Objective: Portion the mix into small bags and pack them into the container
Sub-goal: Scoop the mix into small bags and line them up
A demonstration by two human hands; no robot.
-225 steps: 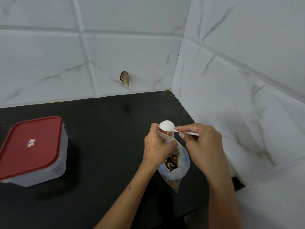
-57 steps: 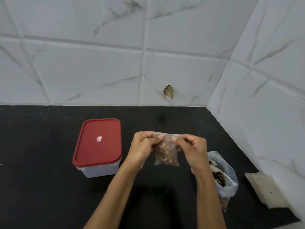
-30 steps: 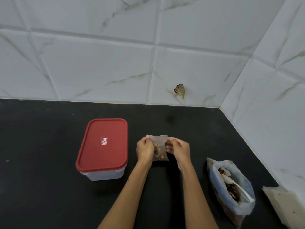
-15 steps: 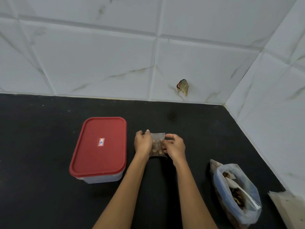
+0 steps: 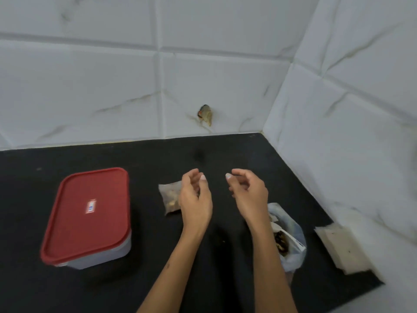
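The small clear plastic bag w/ brown mix (image 5: 169, 198) lies flat on the black counter (image 5: 158, 159), centre of the frame, btw. the grey plastic container w/ red lid (image 5: 88, 215) at left and the left hand (image 5: 195, 201), which covers its right edge. Its long axis runs approx. from top to bottom of the frame, a bit tilted; which end is the mouth I cannot tell. Both hands hang above the counter, fingers loosely curled, pinching nothing; right hand (image 5: 247, 195) is right of centre. The big clear bag of mix (image 5: 287, 236) stands at lower right, and a pile of pale empty bags (image 5: 340, 249) beside it. Next step, I judge: lid is still on, so lift it first, then take the small bag by its top edge and lay it flat inside, w/o squeezing the mix.
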